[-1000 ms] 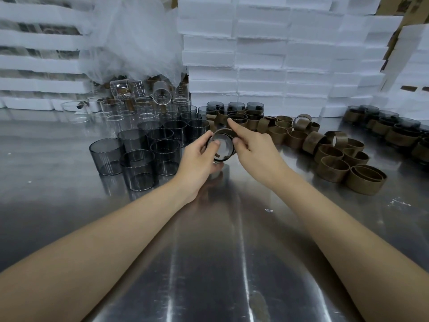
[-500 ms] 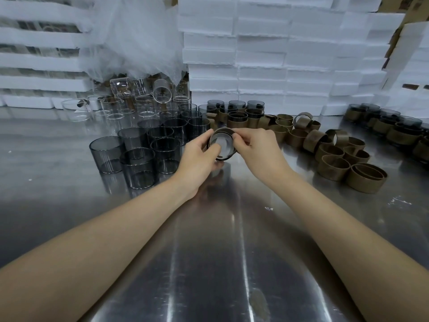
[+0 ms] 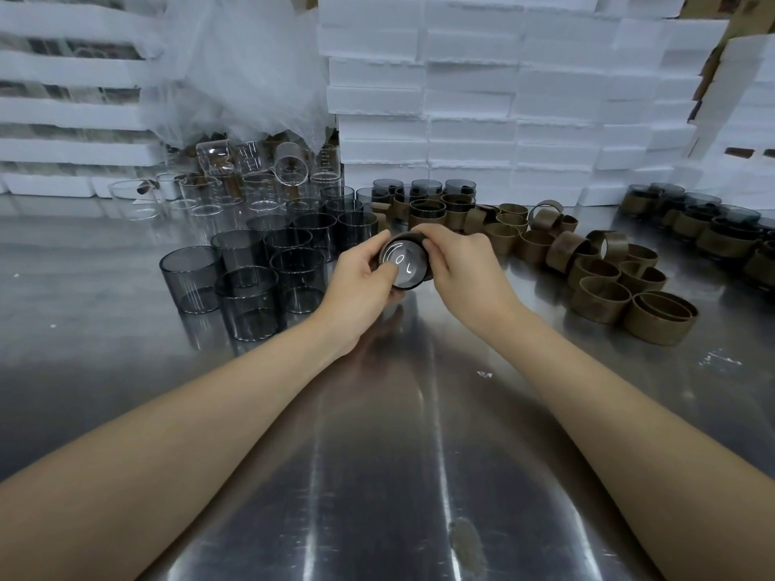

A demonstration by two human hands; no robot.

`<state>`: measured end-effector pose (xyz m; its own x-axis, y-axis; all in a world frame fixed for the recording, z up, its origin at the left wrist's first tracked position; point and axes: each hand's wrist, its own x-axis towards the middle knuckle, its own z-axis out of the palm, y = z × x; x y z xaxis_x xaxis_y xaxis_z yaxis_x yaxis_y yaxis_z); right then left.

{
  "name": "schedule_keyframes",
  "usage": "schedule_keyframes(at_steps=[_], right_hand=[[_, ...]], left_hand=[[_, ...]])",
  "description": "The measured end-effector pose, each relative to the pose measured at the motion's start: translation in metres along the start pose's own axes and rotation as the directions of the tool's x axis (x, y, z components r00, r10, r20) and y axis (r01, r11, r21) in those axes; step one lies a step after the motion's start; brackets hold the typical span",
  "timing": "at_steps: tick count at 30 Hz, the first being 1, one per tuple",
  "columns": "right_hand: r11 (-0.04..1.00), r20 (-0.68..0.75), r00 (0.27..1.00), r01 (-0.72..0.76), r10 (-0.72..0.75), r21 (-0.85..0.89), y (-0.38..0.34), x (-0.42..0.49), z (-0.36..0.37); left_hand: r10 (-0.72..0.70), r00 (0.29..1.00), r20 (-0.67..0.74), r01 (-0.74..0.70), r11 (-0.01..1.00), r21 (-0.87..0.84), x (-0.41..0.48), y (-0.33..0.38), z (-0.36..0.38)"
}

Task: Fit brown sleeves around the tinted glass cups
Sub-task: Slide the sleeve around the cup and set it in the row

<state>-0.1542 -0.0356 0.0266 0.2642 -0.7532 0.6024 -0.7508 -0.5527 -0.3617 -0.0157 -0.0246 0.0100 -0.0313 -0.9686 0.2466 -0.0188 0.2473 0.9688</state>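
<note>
Left hand (image 3: pixel 360 283) and right hand (image 3: pixel 465 266) grip one tinted cup (image 3: pixel 404 262).
Left fingers (image 3: pixel 392 271) curl round its base; right fingers (image 3: pixel 432 245) pinch its brown sleeve (image 3: pixel 409 236).

— What is different at the right hand (image 3: pixel 465 270)?
— Its forefinger, straight a second ago, now curls onto the far rim of the brown sleeve (image 3: pixel 399 238).
— And the left hand (image 3: pixel 356 287)?
— Its thumb leaves the rim and lies across the base of the tinted cup (image 3: pixel 410 262), which now faces the camera more squarely.
</note>
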Motion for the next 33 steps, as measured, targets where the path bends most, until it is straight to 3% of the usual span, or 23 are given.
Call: schedule_keyframes(at_steps=[7,11,13,16,22,29,33], right_hand=[[1.000,-0.104,0.994,-0.015,0.018,0.024,0.007,0.002,0.003],[0.934,-0.092,0.967,-0.204,0.239,0.292,0.016,0.003,-0.001],[0.807,0.107,0.928,-0.365,0.358,0.464,0.020,0.003,-0.001],[0.458,0.379,0.837,-0.536,0.395,0.709,0.020,0.000,-0.002],[0.111,0.513,0.782,-0.579,0.354,0.807,0.013,0.001,0.002],[-0.332,0.628,0.661,-0.533,0.410,0.778,0.008,0.005,-0.002],[-0.514,0.682,0.606,-0.464,0.410,0.721,0.000,0.005,0.002]], left_hand=[[0.003,1.000,0.027,-0.001,0.996,-0.086,-0.001,-0.003,-0.002],[-0.056,0.998,0.026,0.059,0.984,-0.168,0.001,-0.005,-0.005],[-0.063,0.998,0.015,0.065,0.976,-0.210,0.002,-0.006,-0.006],[-0.052,0.999,0.009,0.053,0.958,-0.282,0.003,-0.007,-0.005],[-0.183,0.959,0.218,0.256,0.890,-0.377,0.002,-0.003,-0.004],[-0.199,0.945,0.259,0.297,0.854,-0.428,0.002,-0.002,-0.003],[-0.245,0.935,0.256,0.345,0.795,-0.499,0.003,-0.002,-0.002]])
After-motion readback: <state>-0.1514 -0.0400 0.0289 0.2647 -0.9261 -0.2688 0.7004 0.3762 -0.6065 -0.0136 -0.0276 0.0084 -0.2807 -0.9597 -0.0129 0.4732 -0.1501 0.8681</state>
